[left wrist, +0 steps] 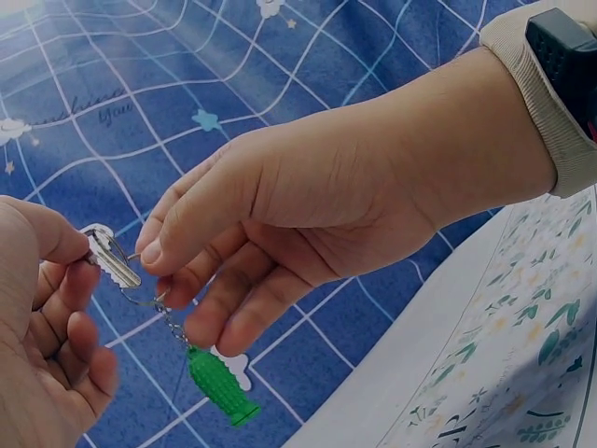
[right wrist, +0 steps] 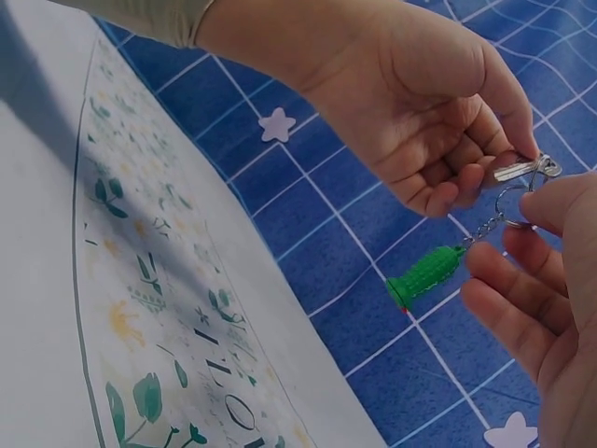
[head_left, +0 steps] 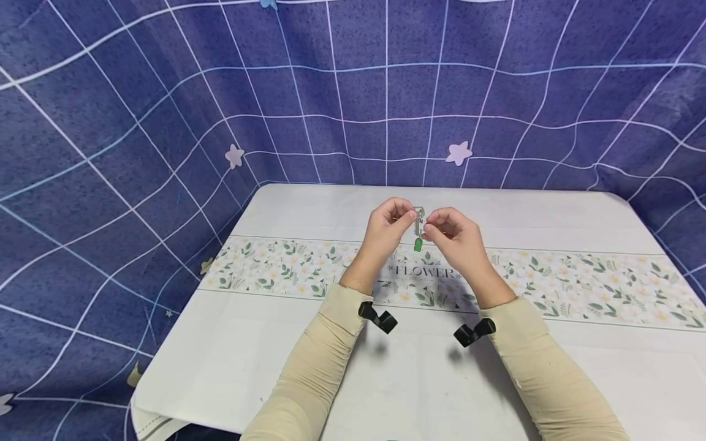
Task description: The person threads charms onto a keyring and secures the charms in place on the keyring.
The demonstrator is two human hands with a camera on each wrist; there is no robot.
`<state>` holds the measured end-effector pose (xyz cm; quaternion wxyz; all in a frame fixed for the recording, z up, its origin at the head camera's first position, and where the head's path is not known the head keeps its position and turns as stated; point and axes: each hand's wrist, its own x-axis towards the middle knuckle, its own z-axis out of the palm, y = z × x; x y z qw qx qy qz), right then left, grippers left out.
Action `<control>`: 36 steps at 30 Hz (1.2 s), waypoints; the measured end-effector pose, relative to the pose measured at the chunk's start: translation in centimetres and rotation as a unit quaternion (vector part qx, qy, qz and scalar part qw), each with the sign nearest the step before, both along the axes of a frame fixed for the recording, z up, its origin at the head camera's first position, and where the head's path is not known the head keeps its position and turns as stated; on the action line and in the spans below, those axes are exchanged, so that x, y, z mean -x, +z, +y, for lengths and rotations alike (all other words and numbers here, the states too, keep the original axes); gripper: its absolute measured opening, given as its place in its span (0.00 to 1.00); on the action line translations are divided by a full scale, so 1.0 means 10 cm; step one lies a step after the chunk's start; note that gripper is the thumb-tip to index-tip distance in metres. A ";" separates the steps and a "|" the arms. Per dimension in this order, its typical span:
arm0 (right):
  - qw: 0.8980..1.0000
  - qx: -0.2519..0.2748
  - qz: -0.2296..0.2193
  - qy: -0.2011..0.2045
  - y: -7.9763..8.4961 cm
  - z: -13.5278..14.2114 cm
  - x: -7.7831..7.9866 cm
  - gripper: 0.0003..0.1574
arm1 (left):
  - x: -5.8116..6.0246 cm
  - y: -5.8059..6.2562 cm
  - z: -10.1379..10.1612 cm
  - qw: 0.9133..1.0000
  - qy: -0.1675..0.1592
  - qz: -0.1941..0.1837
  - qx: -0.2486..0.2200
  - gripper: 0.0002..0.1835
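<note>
Both hands are raised above the far part of the table and meet at a keyring. My left hand (head_left: 388, 225) pinches a silver key (left wrist: 123, 271) between thumb and forefinger. Opposite it, my right hand (head_left: 456, 237) pinches the metal split ring (left wrist: 138, 297) with thumb and fingertip, its other fingers loosely bent. The key sits at the ring, between the two sets of fingertips. From the ring a short chain (left wrist: 173, 324) hangs down to a green, bumpy, bottle-shaped charm (right wrist: 426, 276), which dangles below the fingers.
Under the hands lies a white table cover (head_left: 265, 343) with a floral band (head_left: 298, 263) marked FLOWER. A blue gridded curtain (head_left: 353, 92) with stars stands behind the table and along its left side. Black mounts (head_left: 378, 317) sit at both sleeve cuffs.
</note>
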<state>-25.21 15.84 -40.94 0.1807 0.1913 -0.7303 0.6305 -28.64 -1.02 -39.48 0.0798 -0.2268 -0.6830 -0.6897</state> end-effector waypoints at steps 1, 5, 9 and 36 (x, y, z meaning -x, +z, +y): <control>1.000 -0.002 -0.001 0.001 0.00 0.00 0.00 0.07 | 0.00 0.00 0.00 1.000 -0.002 0.000 0.002 0.04; 1.000 -0.021 -0.008 0.000 -0.01 0.02 0.00 0.07 | 0.00 0.00 0.00 1.000 -0.004 0.002 0.004 0.04; 0.999 -0.048 -0.017 -0.005 -0.05 0.05 0.05 0.08 | 0.00 0.01 0.00 1.000 -0.002 0.002 0.001 0.03; 0.987 -0.108 -0.055 0.101 -0.34 0.12 0.17 0.24 | 0.00 0.02 -0.02 1.000 -0.015 -0.001 0.006 0.03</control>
